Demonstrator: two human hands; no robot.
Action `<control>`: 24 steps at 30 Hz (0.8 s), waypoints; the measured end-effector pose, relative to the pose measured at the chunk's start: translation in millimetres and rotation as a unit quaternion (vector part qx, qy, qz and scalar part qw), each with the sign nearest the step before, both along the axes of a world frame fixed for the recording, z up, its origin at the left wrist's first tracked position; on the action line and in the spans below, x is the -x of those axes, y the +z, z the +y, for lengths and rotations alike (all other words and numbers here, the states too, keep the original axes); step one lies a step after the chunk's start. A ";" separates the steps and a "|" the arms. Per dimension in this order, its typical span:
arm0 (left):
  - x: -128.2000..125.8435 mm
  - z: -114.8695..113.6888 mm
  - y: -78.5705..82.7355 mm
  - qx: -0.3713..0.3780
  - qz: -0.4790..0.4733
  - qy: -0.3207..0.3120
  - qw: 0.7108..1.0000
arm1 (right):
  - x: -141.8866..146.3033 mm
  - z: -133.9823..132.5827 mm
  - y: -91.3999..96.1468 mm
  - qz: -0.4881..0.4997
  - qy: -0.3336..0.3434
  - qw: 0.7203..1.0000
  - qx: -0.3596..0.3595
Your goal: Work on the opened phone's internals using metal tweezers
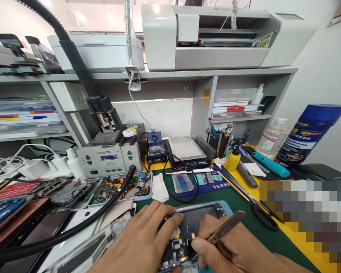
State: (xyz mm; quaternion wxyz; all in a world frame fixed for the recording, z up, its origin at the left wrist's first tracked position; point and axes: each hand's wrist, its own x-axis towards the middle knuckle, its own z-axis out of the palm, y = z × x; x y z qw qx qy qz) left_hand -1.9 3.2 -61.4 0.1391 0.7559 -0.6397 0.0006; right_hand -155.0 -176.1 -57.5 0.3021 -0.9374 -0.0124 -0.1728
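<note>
Head view, nearest first: the left hand (142, 239) lies on the opened dark phone in a light blue frame (200, 216), fingers loosely spread on its left edge, gripping nothing. The right hand (230, 248) is pinched around slim silver metal tweezers (226, 226), whose tips meet the phone's insides between the two hands. The phone lies on a dark green mat (244, 210) at the near edge of the bench. Behind the left hand, a shallow pale blue tray (148, 197) holds a jumble of green circuit boards and small parts, and a thick black hose (113, 197) lies across it. Farther right, a black tool cup (220, 146) is stuffed with pens and hand tools; a small yellow squeeze bottle (233, 159) stands just beside it. A clear plastic bottle (272, 142) and a tall blue spray can (309, 132) stand at the right. At the back, a grey shelf (187, 72) carries a large white machine (210, 36).
</note>
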 end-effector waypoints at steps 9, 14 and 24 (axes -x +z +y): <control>-0.7 -1.6 4.2 -0.012 -0.009 -0.004 1.000 | -3.0 -1.0 -5.8 -0.005 0.004 0.999 -0.042; 0.2 -1.3 8.3 -0.017 -0.001 -0.004 1.000 | -8.5 -1.3 -15.2 -0.004 0.012 0.999 -0.042; 3.6 -3.4 10.5 -0.031 0.026 0.022 0.999 | -5.4 2.0 -9.1 -0.005 0.010 0.999 -0.048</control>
